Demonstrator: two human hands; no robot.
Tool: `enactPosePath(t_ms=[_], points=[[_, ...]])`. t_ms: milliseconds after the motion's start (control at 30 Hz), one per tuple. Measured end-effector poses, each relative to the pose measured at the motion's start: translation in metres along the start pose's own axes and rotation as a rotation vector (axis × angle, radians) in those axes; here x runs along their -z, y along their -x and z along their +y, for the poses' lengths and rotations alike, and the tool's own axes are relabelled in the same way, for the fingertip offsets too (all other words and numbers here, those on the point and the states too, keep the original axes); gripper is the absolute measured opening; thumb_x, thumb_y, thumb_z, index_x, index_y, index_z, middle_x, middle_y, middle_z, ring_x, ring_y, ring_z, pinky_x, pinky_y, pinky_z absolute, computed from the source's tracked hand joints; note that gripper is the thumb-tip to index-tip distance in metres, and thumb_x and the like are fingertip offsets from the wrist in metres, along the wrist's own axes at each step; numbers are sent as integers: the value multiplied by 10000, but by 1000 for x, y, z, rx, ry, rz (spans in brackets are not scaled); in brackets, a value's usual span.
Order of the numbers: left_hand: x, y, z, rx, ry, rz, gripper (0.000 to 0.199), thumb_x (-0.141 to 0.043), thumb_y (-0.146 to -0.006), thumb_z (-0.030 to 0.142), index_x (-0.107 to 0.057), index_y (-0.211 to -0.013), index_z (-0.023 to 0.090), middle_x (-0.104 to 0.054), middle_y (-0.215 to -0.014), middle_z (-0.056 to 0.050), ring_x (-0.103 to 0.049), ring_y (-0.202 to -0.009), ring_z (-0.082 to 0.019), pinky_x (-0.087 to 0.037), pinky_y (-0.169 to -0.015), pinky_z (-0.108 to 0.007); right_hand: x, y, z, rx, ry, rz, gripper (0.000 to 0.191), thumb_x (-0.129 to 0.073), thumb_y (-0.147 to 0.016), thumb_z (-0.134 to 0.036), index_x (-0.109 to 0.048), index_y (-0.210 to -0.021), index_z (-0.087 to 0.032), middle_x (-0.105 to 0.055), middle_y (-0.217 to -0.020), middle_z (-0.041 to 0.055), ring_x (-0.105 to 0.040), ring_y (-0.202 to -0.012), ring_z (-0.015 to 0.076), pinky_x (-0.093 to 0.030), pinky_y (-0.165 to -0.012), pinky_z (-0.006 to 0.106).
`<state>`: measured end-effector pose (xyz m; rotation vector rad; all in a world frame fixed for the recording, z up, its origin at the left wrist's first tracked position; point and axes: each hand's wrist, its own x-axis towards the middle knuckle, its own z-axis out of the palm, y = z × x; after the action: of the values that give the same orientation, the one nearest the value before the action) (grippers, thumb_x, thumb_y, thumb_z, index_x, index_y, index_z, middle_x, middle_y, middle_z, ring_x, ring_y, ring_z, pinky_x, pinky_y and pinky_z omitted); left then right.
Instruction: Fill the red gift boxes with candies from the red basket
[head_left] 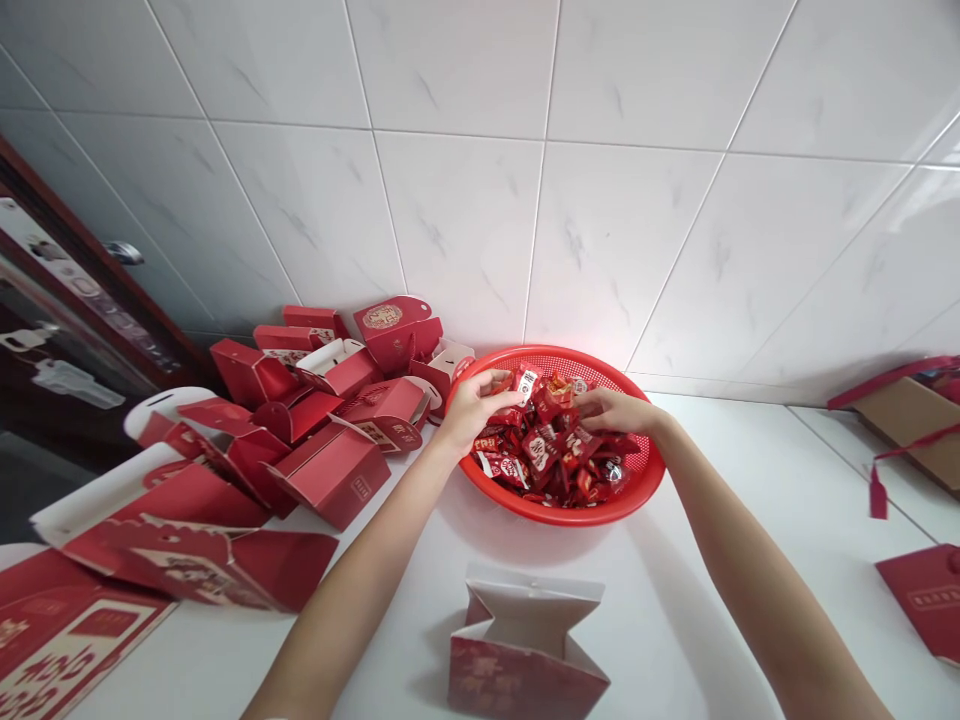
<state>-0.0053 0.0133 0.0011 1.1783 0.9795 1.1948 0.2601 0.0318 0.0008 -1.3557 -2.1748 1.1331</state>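
My left hand (480,408) is at the left side of a red plastic basket (566,515), thumb and fingers closed on a red candy packet (527,383) with a white label. My right hand (613,410) reaches over the basket's right side, its curled fingers in the pile of wrapped candies (551,450). What its fingertips hold is hidden. Most wrappers are red; one silvery round piece (613,470) lies at the right of the pile. In front of the basket, between my forearms, stands an open red paper gift box (525,680), with its mouth upward.
Several red gift boxes (330,470) are heaped at the left, some with flaps open. A larger red printed box (75,640) lies at the lower left. A tiled wall (465,230) rises behind the basket. At right are a brown carton (907,430) and a red bag (926,600).
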Motion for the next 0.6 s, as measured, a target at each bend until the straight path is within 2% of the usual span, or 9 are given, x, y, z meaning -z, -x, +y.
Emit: enactPosePath(t_ms=[100,200,333,500,600], points=[[0,1,1,4,4,-8,442,-934,-498,331,-762,-885,205,-762,-921,-21,-710,-907,-228,-585,-788,-345,-7,5,-3,28,-110,-54,297,-728,-750,-303,-791,-1018,-190,-749,-738,-10,-716,-707,185,-616,-685,320],[0,1,2,1,12,-9,435,-936,-498,330,-759,-875,205,-760,-921,-20,-709,-908,-229,-588,-796,-350,-13,8,-5,33,-154,-10,338,-732,-764,-335,-782,-1071,-203,-762,-787,1,-722,-734,195,-618,-668,329],[-1,1,1,5,21,-2,436,-938,-489,320,-759,-868,200,-753,-918,-18,-701,-901,-217,-581,-783,-336,-14,10,-2,28,-112,161,310,-662,-772,-265,-767,-1052,-185,-766,-840,20,-716,-791,208,-598,-697,321],[-1,0,0,2,30,4,456,-945,-472,298,-763,-878,197,-748,-930,-15,-693,-915,-212,-573,-796,-333,-11,9,12,-62,22,417,207,-612,-742,-181,-722,-918,-187,-733,-785,17,-692,-764,212,-557,-708,316],[0,0,0,0,31,-3,446,-945,-477,294,-762,-871,195,-745,-908,-10,-689,-899,-202,-563,-766,-308,-11,7,18,-93,84,475,281,-619,-719,-127,-721,-968,-207,-773,-917,42,-723,-867,228,-566,-765,318]])
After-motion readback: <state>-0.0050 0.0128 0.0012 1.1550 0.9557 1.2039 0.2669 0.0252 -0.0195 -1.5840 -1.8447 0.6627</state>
